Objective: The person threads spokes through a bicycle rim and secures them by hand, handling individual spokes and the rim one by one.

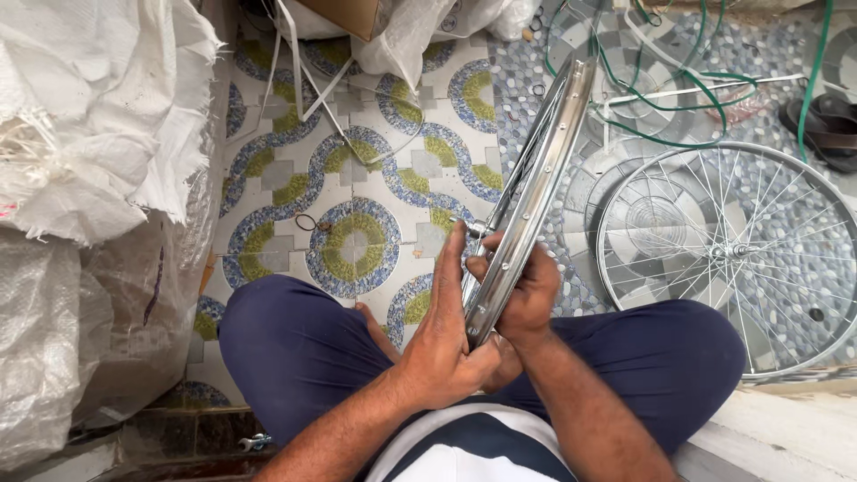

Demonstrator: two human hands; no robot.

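Note:
A shiny metal bicycle wheel rim (544,152) with thin spokes stands on edge between my knees, its near end in my lap and its far end pointing away over the patterned floor. My left hand (446,335) presses flat against the rim's left side, fingers stretched up toward the hub axle (476,228). My right hand (527,290) is wrapped round the rim's near edge from the right. Both hands grip the same rim.
A second spoked wheel (732,254) lies flat on the floor at the right. Green cord (687,98) and white straps lie beyond it, with dark sandals (826,129) at the far right. White woven sacks (80,134) pile up at the left.

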